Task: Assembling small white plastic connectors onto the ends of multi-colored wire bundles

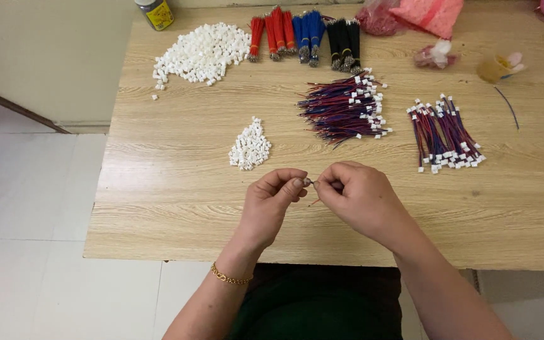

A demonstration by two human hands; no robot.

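Observation:
My left hand (273,200) and my right hand (355,194) meet fingertip to fingertip above the front of the wooden table (177,201). Between them they pinch a small white connector with a thin red wire (313,202) hanging below the fingers. The small pile of white connectors (250,146) lies just beyond my left hand. A heap of red and blue wires with white plugs (345,108) lies past my right hand. A gold bracelet sits on my left wrist.
A large pile of white connectors (201,53) lies at the back left. Bundles of red, blue and black wires (303,34) line the back edge. A second wired heap (443,135) lies right. Pink bags (426,14), a jar (155,12) and a small cup (493,67) stand behind.

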